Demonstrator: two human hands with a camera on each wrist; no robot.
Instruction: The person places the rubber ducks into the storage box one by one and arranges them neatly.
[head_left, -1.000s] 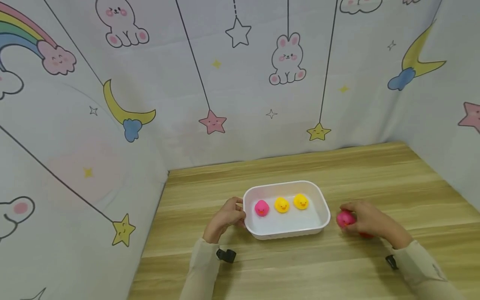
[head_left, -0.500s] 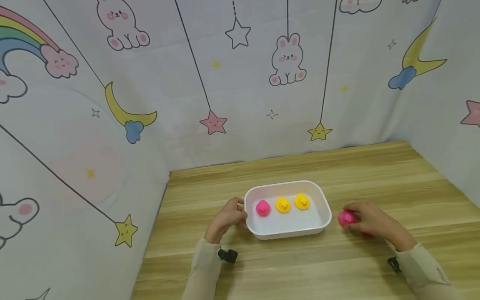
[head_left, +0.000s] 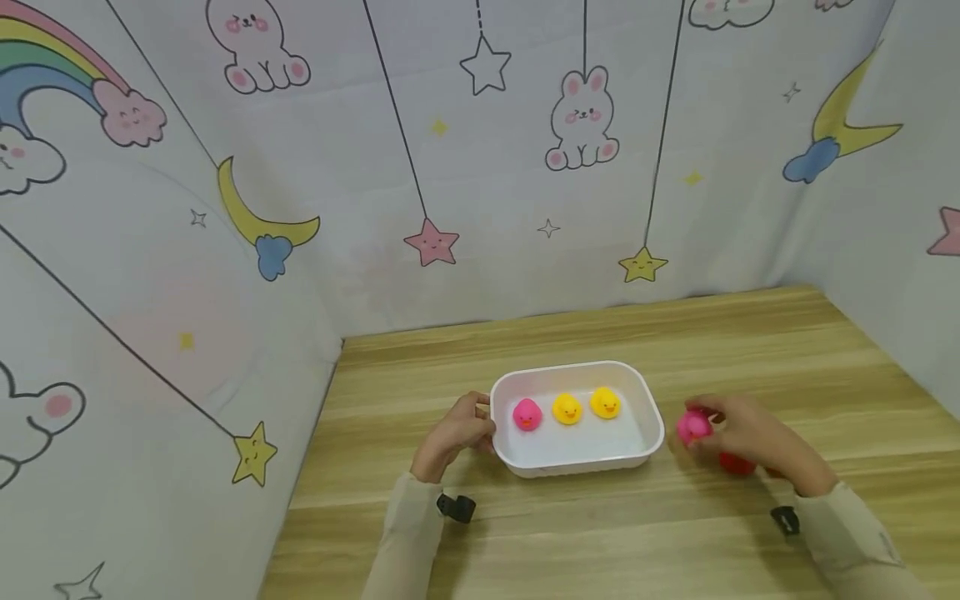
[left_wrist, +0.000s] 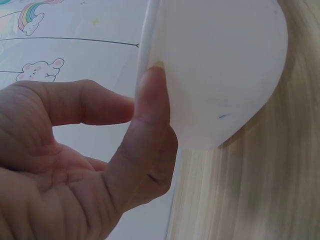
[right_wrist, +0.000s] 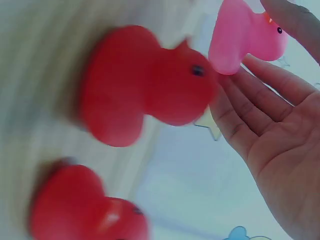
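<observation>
My left hand [head_left: 456, 435] grips the left end of a white plastic tray [head_left: 577, 468]. In the left wrist view, the fingertips of the left hand [left_wrist: 100, 150] meet at the tray's rim and wall [left_wrist: 225, 65]. Inside the tray sit a pink rubber duck [head_left: 527, 415] and two yellow rubber ducks [head_left: 567, 409] in a row. Right of the tray, my right hand [head_left: 753, 437] pinches another pink rubber duck [head_left: 694, 425] between thumb and fingers; the right wrist view shows this pink duck [right_wrist: 245, 37] apart from the tabletop.
Under my right hand, a red rubber duck [head_left: 737, 463] stands on the wooden table [head_left: 600, 533]. The right wrist view shows two red ducks, one nearer [right_wrist: 145, 82] and one lower [right_wrist: 82, 207]. A white cartoon-printed cloth [head_left: 495, 167] hangs behind the table and along its sides.
My right hand has raised the pink duck slightly, and more of the red duck beneath shows. The left hand keeps its hold on the tray. The head view has shifted a little.
</observation>
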